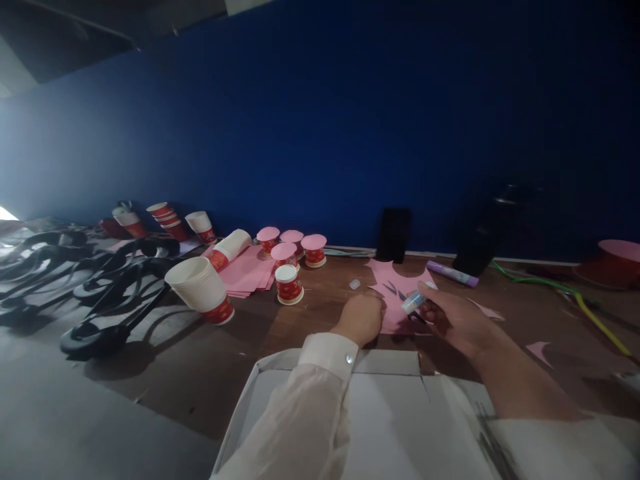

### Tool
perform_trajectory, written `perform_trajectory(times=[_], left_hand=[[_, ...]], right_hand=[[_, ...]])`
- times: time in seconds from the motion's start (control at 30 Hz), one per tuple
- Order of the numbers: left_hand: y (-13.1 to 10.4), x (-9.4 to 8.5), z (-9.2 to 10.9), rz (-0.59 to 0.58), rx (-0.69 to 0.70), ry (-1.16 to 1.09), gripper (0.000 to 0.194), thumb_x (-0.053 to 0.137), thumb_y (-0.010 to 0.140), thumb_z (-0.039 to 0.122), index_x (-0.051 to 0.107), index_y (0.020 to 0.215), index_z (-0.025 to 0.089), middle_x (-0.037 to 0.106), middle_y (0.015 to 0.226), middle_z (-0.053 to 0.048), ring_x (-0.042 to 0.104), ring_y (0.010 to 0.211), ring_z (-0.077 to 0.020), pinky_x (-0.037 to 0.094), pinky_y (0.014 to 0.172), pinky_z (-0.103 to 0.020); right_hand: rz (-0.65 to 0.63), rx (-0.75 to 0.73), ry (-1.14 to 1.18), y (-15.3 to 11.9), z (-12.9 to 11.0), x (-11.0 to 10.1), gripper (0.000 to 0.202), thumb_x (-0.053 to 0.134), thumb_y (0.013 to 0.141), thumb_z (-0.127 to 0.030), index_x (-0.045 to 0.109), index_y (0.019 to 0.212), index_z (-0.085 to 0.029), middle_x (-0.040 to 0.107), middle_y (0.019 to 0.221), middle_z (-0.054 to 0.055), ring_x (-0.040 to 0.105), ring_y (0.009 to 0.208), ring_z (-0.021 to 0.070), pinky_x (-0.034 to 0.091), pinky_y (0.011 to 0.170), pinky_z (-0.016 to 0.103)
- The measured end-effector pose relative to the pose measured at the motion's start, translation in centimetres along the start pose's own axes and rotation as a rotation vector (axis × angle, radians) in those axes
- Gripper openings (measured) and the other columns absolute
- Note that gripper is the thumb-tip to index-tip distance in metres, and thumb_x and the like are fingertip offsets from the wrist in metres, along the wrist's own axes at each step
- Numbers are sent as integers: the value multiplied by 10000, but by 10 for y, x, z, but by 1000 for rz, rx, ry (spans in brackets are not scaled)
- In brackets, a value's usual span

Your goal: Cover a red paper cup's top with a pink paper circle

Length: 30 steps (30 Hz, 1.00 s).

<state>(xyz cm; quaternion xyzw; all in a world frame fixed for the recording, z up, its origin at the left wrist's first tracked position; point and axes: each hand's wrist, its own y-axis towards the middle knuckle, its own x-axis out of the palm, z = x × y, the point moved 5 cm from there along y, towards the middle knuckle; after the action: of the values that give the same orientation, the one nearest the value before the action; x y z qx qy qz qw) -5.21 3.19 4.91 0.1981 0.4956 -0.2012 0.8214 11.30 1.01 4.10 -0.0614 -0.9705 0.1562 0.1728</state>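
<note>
My right hand [453,320] grips a glue stick [414,302] with a clear and blue barrel, tilted over a cut-up sheet of pink paper [383,273]. Scissors [395,289] lie on that paper, partly behind the hand. My left hand [361,316] is closed at the paper's left edge; its fingers are turned away, so anything in them is hidden. A small translucent cap [355,285] rests on the table just beyond it. Left of that stands an upturned red and white paper cup [289,285] with a bare white top. Several similar cups [314,249] behind it carry pink paper discs.
A stack of paper cups [200,290] leans beside pink sheets [245,270]. Black strapped headgear [100,337] fills the left. A purple tube [453,273], a black phone-like block [394,235] and a green-yellow cable [590,313] lie farther right. A white box [385,413] is nearest me.
</note>
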Motion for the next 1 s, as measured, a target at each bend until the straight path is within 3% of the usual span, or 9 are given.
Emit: perform_trajectory(times=[0.23,0.4,0.5,0.63,0.83,1.0], left_hand=[[-2,1,6,-83,86,166,226,538,843,144,754,909,157,705,1137,-132,655,1034,-237,527,912,-330],[-4,-4,6,-114,123,130,205,656,832,319,752,914,157,682,1216,-146,621,1135,-270,507,955,-331],[-5,-5,6,-116,111,39,333,746,764,490,742,860,171,652,1292,-139,590,1196,-287,501,964,-329],[-5,-5,5,-95,49,2,491,681,771,661,725,800,172,684,1164,-136,625,1099,-291,517,907,-358],[-4,-4,3,-62,-12,18,406,502,937,529,746,944,205,677,1189,-104,642,1048,-254,515,879,-346],[-3,1,5,-66,27,33,506,555,863,670,762,921,212,672,1120,-120,639,1022,-268,521,880,-363]], right_hand=[[101,-16,78,-4,-1,5,189,799,785,-260,643,700,-194,601,587,-33,525,474,75,582,539,194],[102,-11,116,1,3,7,255,801,782,-312,600,660,-214,513,525,-62,464,442,71,627,620,250],[101,-15,127,4,5,7,267,823,758,-336,600,661,-227,510,529,-65,457,447,73,635,622,263],[127,-32,113,3,3,6,276,842,729,-349,597,652,-249,523,527,-59,478,447,87,630,592,272],[144,-20,101,-1,2,8,273,833,732,-327,599,648,-213,526,546,-49,484,471,77,606,570,237],[92,-27,88,0,2,9,263,801,763,-330,588,656,-218,499,533,-57,464,450,78,607,583,244]])
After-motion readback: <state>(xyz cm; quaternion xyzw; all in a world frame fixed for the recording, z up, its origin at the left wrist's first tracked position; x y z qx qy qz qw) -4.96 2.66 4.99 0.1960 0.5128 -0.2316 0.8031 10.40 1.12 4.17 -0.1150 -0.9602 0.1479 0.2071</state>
